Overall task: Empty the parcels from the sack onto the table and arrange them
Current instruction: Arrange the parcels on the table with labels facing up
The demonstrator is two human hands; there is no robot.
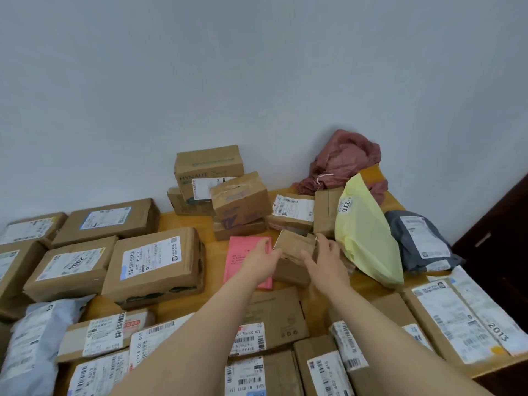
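Head view, left edge of frame: brown cartons (71, 270) lying flat, packed side by side on the wooden table (183, 221), white labels up. Lower left corner: pale mailer bag (37, 338), crumpled, partly over a carton. Left of centre: large labelled carton (154, 261), flat, just beside the others. Along the bottom edge: more labelled boxes (248, 335) in a tight row, crossed by two bare forearms (200, 338) reaching up the frame.

Centre: pink flat parcel (243, 252) on the table, partly under the left hand (264, 261). Left hand curled round the left edge of a small brown parcel (294, 244). Same parcel tilted, above another brown packet (291, 272), gripped on its right side by the right hand (325, 257), fingers bent over it.

Above centre, against the wall (257, 81): tall carton (208, 167) standing on a lower one, a taped box (240, 200) in front, then a box with a white label (291, 210). Right of centre: yellow plastic bag (365, 232) marked 2010, leaning beside an upright brown parcel (325, 212), just beside the right hand. Behind it, toward the upper right of the table: reddish sack (343, 164), crumpled in a heap against the wall.

Further right: dark grey mailer (423, 241) with a white label. Lower right: flat carton marked 2013 (463, 318) at the table's edge. Far right edge: dark wooden furniture (503, 238).
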